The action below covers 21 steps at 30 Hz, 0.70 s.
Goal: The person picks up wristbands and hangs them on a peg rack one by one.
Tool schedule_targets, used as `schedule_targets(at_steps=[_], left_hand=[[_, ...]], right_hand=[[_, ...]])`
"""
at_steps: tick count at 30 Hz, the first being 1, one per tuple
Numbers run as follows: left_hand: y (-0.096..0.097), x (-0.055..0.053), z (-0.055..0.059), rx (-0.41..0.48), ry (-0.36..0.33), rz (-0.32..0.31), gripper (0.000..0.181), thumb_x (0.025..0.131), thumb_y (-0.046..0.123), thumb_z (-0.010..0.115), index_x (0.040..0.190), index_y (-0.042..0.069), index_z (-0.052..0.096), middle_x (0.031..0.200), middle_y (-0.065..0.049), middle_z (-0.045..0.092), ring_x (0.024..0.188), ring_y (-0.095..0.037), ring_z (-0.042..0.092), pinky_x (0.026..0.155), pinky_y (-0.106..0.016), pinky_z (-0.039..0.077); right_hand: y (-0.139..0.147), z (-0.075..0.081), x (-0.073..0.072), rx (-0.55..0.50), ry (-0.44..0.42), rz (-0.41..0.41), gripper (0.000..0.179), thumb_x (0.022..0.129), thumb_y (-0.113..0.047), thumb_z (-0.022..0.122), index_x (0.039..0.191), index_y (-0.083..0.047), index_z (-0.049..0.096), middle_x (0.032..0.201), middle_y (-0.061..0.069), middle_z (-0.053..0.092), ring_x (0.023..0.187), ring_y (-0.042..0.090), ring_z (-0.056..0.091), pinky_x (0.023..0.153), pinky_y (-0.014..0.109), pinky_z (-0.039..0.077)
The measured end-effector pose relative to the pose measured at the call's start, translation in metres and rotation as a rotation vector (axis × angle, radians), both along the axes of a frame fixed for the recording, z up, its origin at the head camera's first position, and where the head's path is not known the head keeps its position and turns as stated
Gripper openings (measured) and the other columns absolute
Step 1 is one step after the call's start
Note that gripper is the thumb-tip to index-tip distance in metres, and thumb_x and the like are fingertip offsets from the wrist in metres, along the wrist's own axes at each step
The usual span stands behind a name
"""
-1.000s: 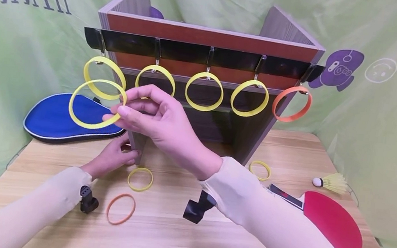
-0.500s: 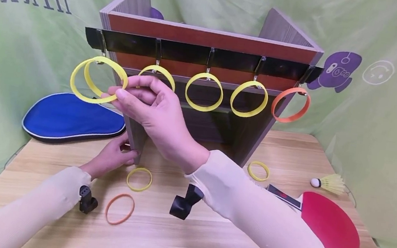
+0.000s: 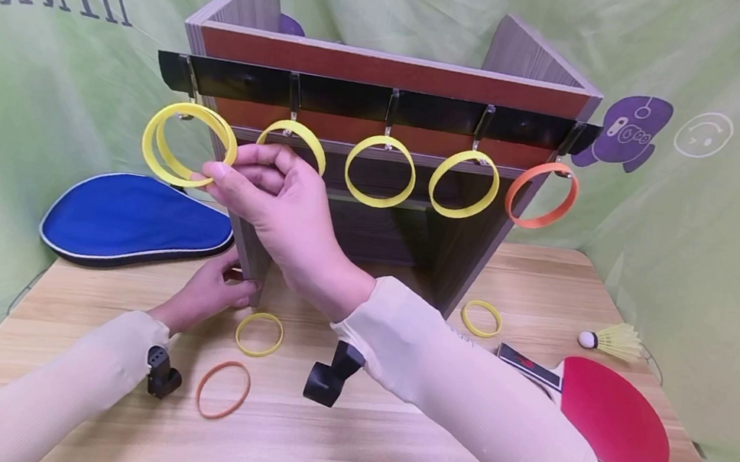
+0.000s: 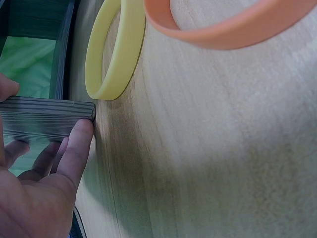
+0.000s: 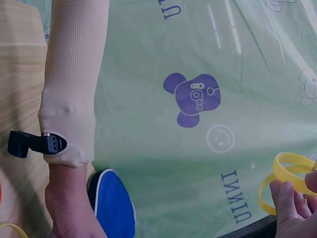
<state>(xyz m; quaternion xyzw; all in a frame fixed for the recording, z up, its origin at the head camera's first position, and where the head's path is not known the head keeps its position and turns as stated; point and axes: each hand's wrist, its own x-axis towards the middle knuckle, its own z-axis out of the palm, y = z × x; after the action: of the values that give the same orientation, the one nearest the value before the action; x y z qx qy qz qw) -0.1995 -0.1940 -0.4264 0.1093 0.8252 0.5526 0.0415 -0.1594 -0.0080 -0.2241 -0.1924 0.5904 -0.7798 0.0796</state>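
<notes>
In the head view, my right hand (image 3: 296, 214) pinches a yellow silicone wristband (image 3: 146, 146) between thumb and fingers at its right edge. This band overlaps another yellow wristband (image 3: 161, 137) that hangs from the leftmost hook; whether the held one touches the hook cannot be told. Low on the left, my left hand (image 3: 209, 296) grips the front edge of the shelf's side panel (image 4: 54, 116), with the thumb on one face and fingers on the other. Farther right hang several yellow wristbands (image 3: 349, 174) and an orange wristband (image 3: 514, 195) at the right end.
A black strip (image 3: 345, 97) bears the hooks across the wooden shelf (image 3: 397, 69). Loose on the table lie yellow bands (image 3: 280, 339) and an orange band (image 3: 201, 387). A blue paddle case (image 3: 135, 221), a red table tennis paddle (image 3: 618, 415) and a yellow shuttlecock (image 3: 616, 341) lie around it.
My right hand has raised the yellow wristband from below the leftmost hook until it nearly lines up with the hanging band. The left hand stays on the panel.
</notes>
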Motion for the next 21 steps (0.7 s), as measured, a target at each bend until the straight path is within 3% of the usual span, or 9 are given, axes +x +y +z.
schedule_targets(at_steps=[4, 7, 15, 21], left_hand=[[0.0002, -0.0005, 0.0003, -0.001, -0.003, 0.001, 0.049, 0.096, 0.009, 0.067, 0.142, 0.002, 0.05, 0.137, -0.029, 0.058, 0.122, -0.043, 0.062, 0.079, -0.022, 0.06], [0.0001, -0.0005, 0.0002, -0.008, -0.002, 0.001, 0.048, 0.096, 0.009, 0.067, 0.141, 0.001, 0.051, 0.136, -0.029, 0.058, 0.121, -0.043, 0.062, 0.078, -0.022, 0.059], [0.0002, -0.0006, 0.0004, -0.009, -0.004, -0.003, 0.047, 0.097, 0.01, 0.067, 0.14, 0.0, 0.051, 0.137, -0.029, 0.058, 0.122, -0.043, 0.061, 0.079, -0.021, 0.059], [-0.0005, 0.0001, 0.0002, -0.007, -0.001, -0.005, 0.049, 0.097, 0.009, 0.067, 0.141, 0.0, 0.049, 0.138, -0.03, 0.057, 0.123, -0.045, 0.061, 0.079, -0.021, 0.059]], right_hand=[[0.0003, -0.0013, 0.0004, 0.024, -0.001, -0.003, 0.025, 0.097, -0.003, 0.071, 0.119, 0.001, 0.061, 0.112, 0.027, 0.074, 0.103, 0.038, 0.077, 0.092, 0.028, 0.063], [0.0004, -0.0023, 0.0013, 0.03, -0.011, 0.004, 0.025, 0.097, -0.003, 0.071, 0.12, 0.003, 0.062, 0.113, 0.029, 0.073, 0.113, 0.046, 0.071, 0.093, 0.029, 0.063], [0.0023, -0.0044, 0.0034, 0.05, -0.024, 0.027, 0.029, 0.098, -0.003, 0.069, 0.125, 0.005, 0.063, 0.121, 0.03, 0.073, 0.114, 0.041, 0.073, 0.095, 0.029, 0.062], [0.01, -0.0079, 0.005, 0.062, -0.028, 0.091, 0.031, 0.102, -0.005, 0.065, 0.131, 0.006, 0.061, 0.126, 0.03, 0.072, 0.117, 0.039, 0.072, 0.099, 0.03, 0.06]])
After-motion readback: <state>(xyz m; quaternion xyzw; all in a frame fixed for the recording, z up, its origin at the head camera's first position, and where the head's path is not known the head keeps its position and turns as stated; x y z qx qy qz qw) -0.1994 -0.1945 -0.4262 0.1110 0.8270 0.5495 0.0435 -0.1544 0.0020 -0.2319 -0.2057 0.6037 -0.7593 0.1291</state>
